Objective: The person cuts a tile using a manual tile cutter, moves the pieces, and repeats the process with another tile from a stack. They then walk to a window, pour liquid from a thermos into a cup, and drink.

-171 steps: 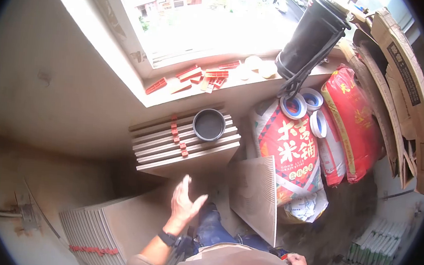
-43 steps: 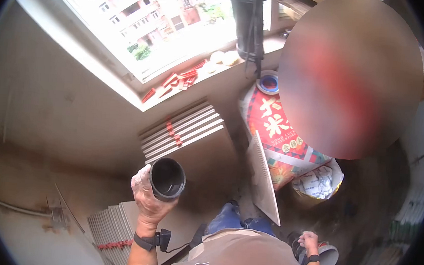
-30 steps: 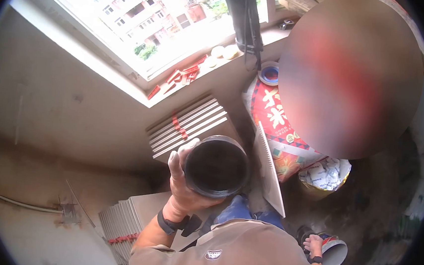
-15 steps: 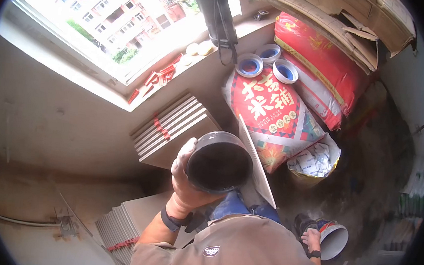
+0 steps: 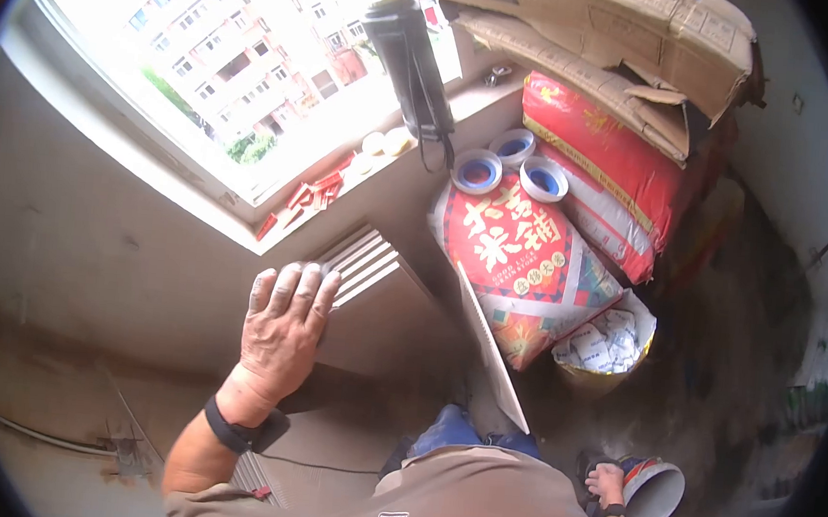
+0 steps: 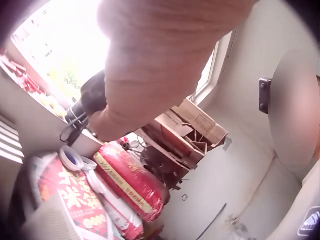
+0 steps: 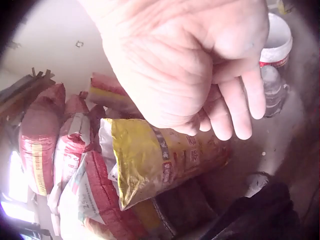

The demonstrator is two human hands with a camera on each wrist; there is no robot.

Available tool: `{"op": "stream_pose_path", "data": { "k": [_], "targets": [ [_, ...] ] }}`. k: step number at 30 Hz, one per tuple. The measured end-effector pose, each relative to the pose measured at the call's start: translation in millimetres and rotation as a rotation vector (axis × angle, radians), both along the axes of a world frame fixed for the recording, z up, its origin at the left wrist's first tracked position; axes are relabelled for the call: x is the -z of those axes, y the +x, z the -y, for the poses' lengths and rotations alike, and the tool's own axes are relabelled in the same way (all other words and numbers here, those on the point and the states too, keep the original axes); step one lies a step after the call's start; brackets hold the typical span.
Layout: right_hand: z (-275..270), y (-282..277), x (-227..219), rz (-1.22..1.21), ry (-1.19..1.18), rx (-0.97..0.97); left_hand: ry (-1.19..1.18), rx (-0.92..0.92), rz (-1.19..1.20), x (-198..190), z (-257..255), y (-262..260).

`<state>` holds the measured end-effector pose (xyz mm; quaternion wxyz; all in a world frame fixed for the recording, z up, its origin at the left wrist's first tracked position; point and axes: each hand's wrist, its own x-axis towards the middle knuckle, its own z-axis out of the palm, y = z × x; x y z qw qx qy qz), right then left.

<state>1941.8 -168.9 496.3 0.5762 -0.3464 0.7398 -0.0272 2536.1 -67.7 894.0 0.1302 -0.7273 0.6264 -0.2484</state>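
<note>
In the head view my left hand [image 5: 282, 331] is raised with its back to the camera and fingers side by side, overlapping the stack of pale panels [image 5: 364, 274]. The black cup is hidden from the head view, and I cannot tell whether the palm side of my left hand holds it. In the left wrist view, a dark rounded shape [image 6: 94, 92] shows right at the edge of the left hand [image 6: 145, 70]. My right hand [image 7: 200, 70] hangs with loosely bent fingers and bare palm. Close by it stands a white bucket [image 5: 653, 499].
Red rice sacks [image 5: 511, 256] bear several white-and-blue tape rolls [image 5: 543, 179]. A ridged panel [image 5: 490, 342] leans near the legs. The sill holds red wedges [image 5: 314, 199] and a black bottle carrier [image 5: 409, 69]. Folded cardboard [image 5: 635, 43] is at the back right. A yellow bag [image 7: 150, 160] stands open.
Half a second ago my left hand held the black cup before the camera. Now it is further left, turned back outward, and the cup is out of sight. The right hand stays by the bucket.
</note>
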Motion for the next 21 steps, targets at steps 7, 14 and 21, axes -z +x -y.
{"op": "stream_pose_path", "data": {
  "k": [7, 14, 21],
  "targets": [
    [11, -13, 32, 0.122, 0.011, 0.052, 0.609, -0.413, 0.075, 3, -36, 33],
    [6, -11, 18, 0.086, -0.023, 0.075, 0.322, -0.516, -0.17, -20, -19, 28],
    [-12, -41, 27, 0.123, 0.034, 0.233, -0.359, 0.057, -0.884, 48, 10, 46]
  ]
}}
